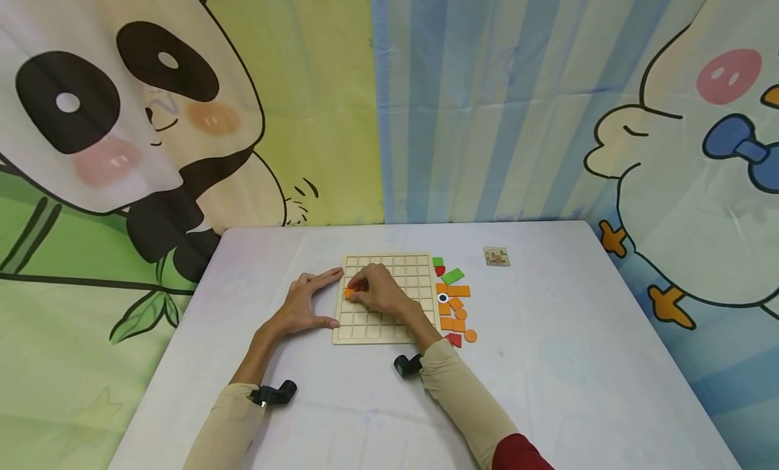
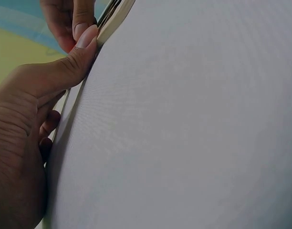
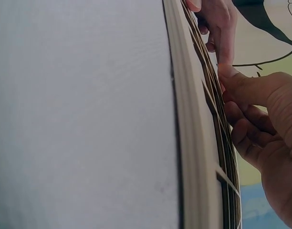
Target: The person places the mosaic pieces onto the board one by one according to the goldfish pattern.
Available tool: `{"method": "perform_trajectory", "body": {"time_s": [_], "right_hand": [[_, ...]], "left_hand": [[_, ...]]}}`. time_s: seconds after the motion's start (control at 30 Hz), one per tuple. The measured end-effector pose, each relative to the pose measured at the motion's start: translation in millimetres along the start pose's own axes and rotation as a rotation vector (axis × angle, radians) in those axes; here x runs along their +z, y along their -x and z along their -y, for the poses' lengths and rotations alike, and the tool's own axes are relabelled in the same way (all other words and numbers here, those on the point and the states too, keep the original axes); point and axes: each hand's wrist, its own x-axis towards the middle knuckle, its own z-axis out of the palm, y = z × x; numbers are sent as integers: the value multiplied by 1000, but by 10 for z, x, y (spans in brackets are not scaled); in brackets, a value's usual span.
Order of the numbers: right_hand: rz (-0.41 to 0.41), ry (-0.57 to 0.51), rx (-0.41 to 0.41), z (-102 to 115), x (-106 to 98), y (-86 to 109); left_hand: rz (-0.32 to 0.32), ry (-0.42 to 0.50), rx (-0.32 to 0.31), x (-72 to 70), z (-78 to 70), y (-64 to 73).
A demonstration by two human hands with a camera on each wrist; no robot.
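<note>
A pale wooden grid board [image 1: 389, 333] lies on the table. My right hand [image 1: 380, 291] reaches over its left part, thumb and fingers pinching a small orange piece [image 1: 349, 293] near the left edge. The piece's full shape is hidden by the fingertips. Spread along the board's left side, my left hand [image 1: 302, 302] touches the upper edge area with its fingers and the lower edge with its thumb. In the left wrist view the left thumb [image 2: 74, 64] presses against the board's rim. The right hand [image 3: 260, 119] appears above the grid in the right wrist view.
Right of the board lie several loose orange pieces [image 1: 459, 291], green pieces [image 1: 453, 276], red pieces [image 1: 454, 339] and a round eye piece [image 1: 443, 298]. A small patterned card [image 1: 496, 256] sits farther back on the white table [image 1: 578, 362]. Printed curtains hang behind.
</note>
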Motion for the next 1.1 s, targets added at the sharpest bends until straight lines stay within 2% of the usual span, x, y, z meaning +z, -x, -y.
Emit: {"method": "perform_trajectory", "body": {"time_s": [0.4,0.8,1.1], "right_hand": [[5,22,-23,17,13,-12],[84,-42,-25,25,21,12],[140,-6,-44,67,-17,23]], "left_hand": [[2,-6,-5,6,1,-1],[-5,-3,5,17,21,5],[-7,-6,14,6,5,-1]]}}
